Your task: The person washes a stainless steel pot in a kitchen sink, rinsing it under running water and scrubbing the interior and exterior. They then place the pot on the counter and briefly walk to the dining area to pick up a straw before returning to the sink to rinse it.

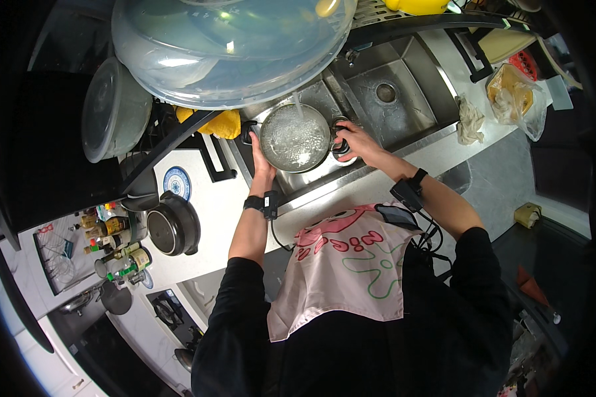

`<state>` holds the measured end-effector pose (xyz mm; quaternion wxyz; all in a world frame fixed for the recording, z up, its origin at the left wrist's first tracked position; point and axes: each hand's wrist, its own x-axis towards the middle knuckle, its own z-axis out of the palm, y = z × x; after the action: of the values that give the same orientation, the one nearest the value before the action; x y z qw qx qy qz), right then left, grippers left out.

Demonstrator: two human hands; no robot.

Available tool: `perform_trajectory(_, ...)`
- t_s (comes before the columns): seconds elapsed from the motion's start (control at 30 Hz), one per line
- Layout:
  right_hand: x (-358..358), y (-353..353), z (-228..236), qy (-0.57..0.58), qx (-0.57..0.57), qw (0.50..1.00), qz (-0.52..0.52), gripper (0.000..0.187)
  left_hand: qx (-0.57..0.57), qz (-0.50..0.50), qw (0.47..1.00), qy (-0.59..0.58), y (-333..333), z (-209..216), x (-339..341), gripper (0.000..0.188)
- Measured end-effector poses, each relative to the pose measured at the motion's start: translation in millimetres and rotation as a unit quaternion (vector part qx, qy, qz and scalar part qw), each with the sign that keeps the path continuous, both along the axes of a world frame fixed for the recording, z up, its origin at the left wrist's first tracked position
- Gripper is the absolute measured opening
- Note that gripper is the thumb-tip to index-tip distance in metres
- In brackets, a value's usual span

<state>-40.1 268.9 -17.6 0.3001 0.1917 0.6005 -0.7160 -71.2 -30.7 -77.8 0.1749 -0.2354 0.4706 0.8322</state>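
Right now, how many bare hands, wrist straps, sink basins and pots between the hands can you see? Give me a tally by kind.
Bare hands: 2 (left hand, right hand)
Black wrist straps: 2
Sink basins: 2
Metal pot between the hands: 1
Total: 7

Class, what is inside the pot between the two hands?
Clear, bubbly water lies inside the pot, with a stream falling into it; bubbles hide the bottom.

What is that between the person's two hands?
In the head view, a two-handled metal pot of bubbly water lies between the left hand and the right hand.
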Motion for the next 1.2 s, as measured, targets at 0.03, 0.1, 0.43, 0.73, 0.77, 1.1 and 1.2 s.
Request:
perform_trajectory(0.03, 0.2, 0.6, 0.0, 0.001, 0.0, 1.0, -0.001, 0.055, 0.002, -0.003, 1.0, 0.01, 0.4, 0.3, -0.1, 0.097)
perform_trajectory(0.1, 0.4, 1.2, -0.6, 0.003, 0.0, 1.0, -0.002, 0.054, -0.007, 0.002, 1.0, 0.0, 1.7, 1.1, -0.1, 0.096)
perform_trajectory(0.43, 0.4, 5.7, 13.8, -0.002, 0.021, 1.0, -0.014, 0.055, -0.003, -0.003, 1.0, -0.013, 15.2, 4.9, 0.3, 0.096)
perform_trajectory(0.73, -1.6, 8.9, 39.8, 0.032, 0.031, 0.999, 0.002, 0.061, 0.055, -0.002, 0.998, -0.027, 25.7, 2.2, 8.0, 0.097)
perform_trajectory(0.77, -1.5, 9.1, 38.3, 0.028, 0.028, 0.999, -0.003, 0.06, 0.051, -0.007, 0.999, -0.014, 23.9, 3.8, 8.6, 0.097)
perform_trajectory(1.1, 14.1, -4.7, 30.0, -0.011, 0.015, 1.0, 0.019, 0.055, -0.029, 0.029, 0.999, -0.035, 1.0, 39.2, 52.0, 0.097)
perform_trajectory(1.2, 21.4, -12.5, 37.9, -0.013, -0.019, 0.999, 0.047, 0.054, -0.048, 0.064, 0.994, -0.068, -12.2, 54.1, 66.1, 0.091)
